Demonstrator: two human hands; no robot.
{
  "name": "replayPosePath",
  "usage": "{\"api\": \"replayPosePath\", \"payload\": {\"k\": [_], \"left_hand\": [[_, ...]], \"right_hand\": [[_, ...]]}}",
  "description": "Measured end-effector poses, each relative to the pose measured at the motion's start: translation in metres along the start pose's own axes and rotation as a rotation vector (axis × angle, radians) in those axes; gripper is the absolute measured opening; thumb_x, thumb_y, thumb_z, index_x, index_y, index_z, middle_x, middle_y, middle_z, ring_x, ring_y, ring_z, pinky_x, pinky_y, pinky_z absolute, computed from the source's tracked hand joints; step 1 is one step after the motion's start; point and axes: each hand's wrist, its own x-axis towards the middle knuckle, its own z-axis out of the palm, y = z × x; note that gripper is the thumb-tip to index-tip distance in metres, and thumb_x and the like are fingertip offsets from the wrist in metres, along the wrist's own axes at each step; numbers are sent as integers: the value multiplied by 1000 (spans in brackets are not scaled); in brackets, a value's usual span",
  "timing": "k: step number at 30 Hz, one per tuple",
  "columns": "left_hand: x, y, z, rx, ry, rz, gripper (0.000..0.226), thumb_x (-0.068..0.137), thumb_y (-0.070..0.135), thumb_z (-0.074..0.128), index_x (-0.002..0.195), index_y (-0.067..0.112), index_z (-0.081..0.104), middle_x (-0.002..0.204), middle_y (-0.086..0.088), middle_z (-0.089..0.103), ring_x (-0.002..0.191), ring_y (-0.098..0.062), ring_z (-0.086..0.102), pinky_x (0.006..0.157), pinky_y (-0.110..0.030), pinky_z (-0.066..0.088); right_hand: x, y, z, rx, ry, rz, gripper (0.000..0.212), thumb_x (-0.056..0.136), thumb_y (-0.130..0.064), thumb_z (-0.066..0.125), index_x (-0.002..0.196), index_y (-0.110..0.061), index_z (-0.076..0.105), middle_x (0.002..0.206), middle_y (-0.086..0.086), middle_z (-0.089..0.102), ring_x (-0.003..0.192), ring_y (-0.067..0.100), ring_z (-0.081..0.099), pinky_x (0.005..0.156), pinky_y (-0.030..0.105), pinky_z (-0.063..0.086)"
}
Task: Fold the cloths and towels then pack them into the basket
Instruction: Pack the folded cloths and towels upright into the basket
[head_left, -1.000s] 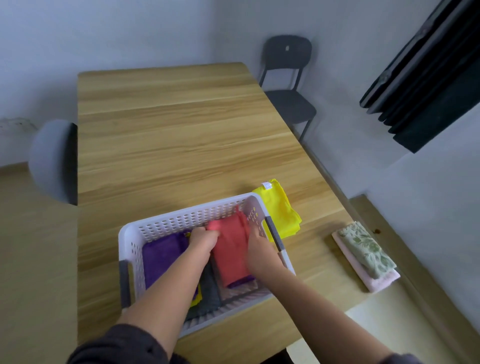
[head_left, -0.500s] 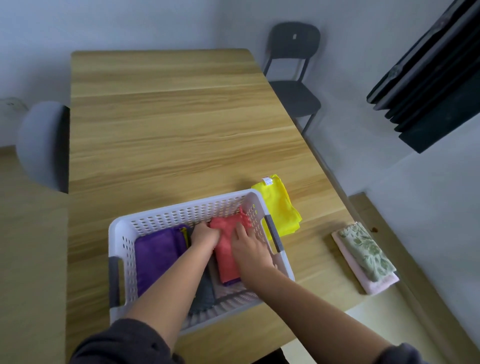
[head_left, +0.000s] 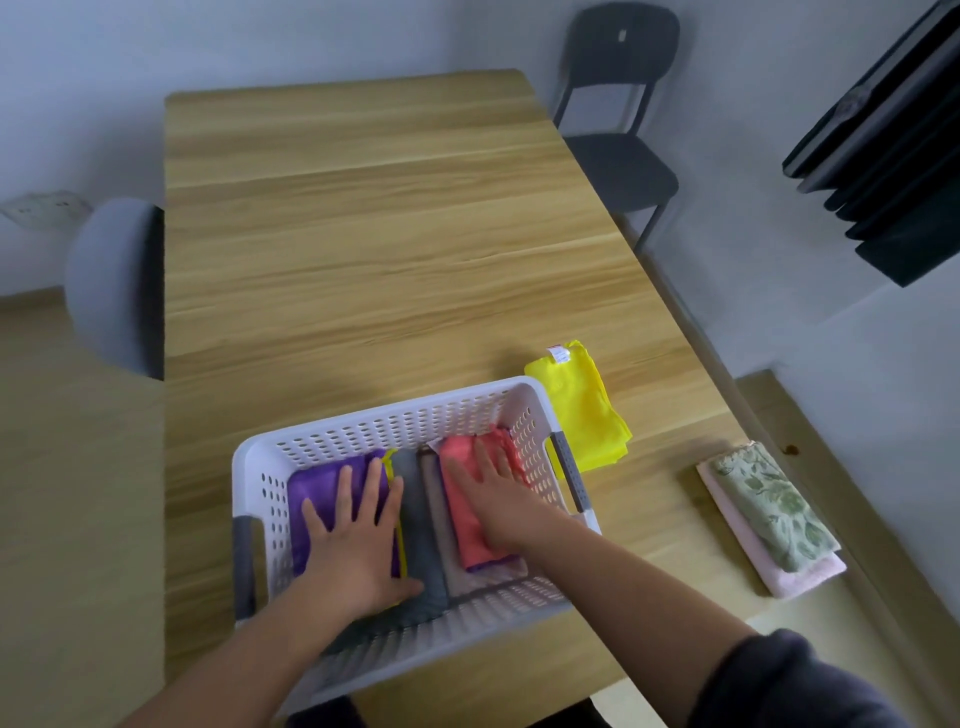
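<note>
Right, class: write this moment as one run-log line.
left hand: flat on purple cloth | right hand: flat on red cloth | both in basket | on table: yellow cloth, green towel on pink towel

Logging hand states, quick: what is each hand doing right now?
Left hand: open, pressing flat on the purple cloth.
Right hand: open, pressing flat on the red cloth.

Much of the purple cloth (head_left: 317, 483) is covered by the left hand (head_left: 358, 540), and part of the red cloth (head_left: 470, 540) by the right hand (head_left: 498, 504). Of the yellow strip (head_left: 389, 460) in the basket (head_left: 395, 415), only an edge is seen. The pink towel (head_left: 800, 579) is mostly hidden beneath the green towel (head_left: 774, 504). The label (head_left: 560, 354) on the yellow cloth (head_left: 582, 410) cannot be read. Both forearms are cut off at the bottom edge.
</note>
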Motion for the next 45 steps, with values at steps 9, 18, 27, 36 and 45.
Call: {"api": "replayPosePath", "payload": {"k": [9,18,27,36,45], "left_hand": [[13,11,3,131,-80,-90,107,79,72,46,145,25,-24,133,-8,-51,133,-40,-36,102,-72,-7],[-26,42,-58,103,176,-70,61,95,53,32,148,26,18,158,-8,6,144,-36,-10,104,-69,-9],[-22,158,-126,-200,809,225,26,83,28,43,90,16,64,85,-4,63,82,-31,62,73,-43,47],[22,313,-102,-269,538,375,29,93,26,45,121,20,47,120,-1,53,115,-23,48,89,-35,40],[68,384,-48,-370,59,189,31,95,27,42,123,14,46,125,-8,55,115,-28,53,88,-37,45]], "right_hand": [[8,0,7,-14,-19,11,88,86,7,44,151,-22,-9,151,24,-27,140,47,-15,116,53,6],[-45,5,-29,62,328,-155,82,89,1,44,150,-13,-9,158,12,-9,147,28,-4,117,38,16],[-120,120,-59,340,695,-97,66,91,-5,46,150,-13,16,158,3,17,143,17,22,104,32,35],[-145,276,5,496,592,404,65,91,-15,49,149,-15,21,155,3,25,132,22,41,103,30,37],[-151,332,51,579,364,558,57,94,-22,47,146,-19,25,138,6,46,120,24,50,92,34,45]]}}
